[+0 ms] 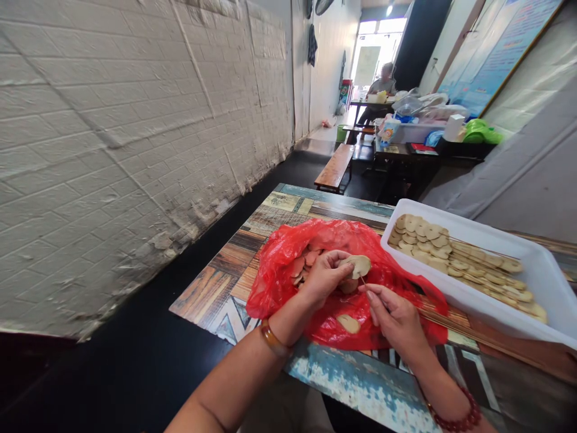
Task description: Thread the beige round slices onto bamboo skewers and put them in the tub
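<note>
My left hand [331, 273] pinches a pale, oval potato slice [361, 264] above an open red plastic bag [288, 240]. Between the thumb and fingers of my right hand [394, 316] is a thin wooden skewer [363, 280], its tip at the lower edge of that slice. Inside the bag, more slices [310, 257] lie heaped, tinted red by the plastic and partly hidden by my left hand. A single loose slice [348, 323] rests on the front part of the bag.
A white plastic tray [536, 252] at the right holds rows of skewered slices [428, 240]. Thin sticks [469, 328] lie on the patterned table [234, 264] beside it. Beyond are a wooden bench [336, 165], a cluttered table, and a seated person [381, 87]. A white brick-patterned wall runs along the left.
</note>
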Available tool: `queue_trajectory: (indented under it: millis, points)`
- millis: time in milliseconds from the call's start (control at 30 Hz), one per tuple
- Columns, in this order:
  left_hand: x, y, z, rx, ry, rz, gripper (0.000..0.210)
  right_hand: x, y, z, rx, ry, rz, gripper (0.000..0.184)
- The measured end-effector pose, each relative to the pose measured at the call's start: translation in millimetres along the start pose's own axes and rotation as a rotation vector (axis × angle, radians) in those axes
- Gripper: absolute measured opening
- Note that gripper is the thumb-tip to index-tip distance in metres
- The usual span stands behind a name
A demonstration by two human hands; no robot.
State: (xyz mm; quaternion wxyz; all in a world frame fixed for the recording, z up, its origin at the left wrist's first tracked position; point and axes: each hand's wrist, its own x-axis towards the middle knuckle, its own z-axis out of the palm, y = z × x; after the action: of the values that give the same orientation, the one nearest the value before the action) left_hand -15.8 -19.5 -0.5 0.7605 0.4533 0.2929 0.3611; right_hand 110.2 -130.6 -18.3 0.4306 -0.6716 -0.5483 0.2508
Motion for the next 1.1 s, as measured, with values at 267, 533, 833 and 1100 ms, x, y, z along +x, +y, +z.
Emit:
queue_trajectory:
  millis: [267, 533, 833, 1100]
  points:
    - [4.9, -3.3, -9.1, -0.113, -0.011, -0.051, 0.033, -0.6, 1.7, 0.7, 0.176, -0.091, 0.14, 0.037]
    - [4.2, -0.3, -8.8, -0.227, -0.094, -0.143, 0.038, 0.2, 2.6, 1.6, 0.152, -0.081, 0.13, 0.037]
    - [-0.1, -0.6, -5.9, -0.208, -0.153, -0.167, 0.044, -0.7, 0.8, 0.9, 0.14, -0.1, 0.132, 0.038]
    - [-0.3, -4.8, -2.2, -0.067, -0.1, -0.067, 0.049, 0.6, 1.8, 4.5, 0.131, -0.086, 0.115, 0.037]
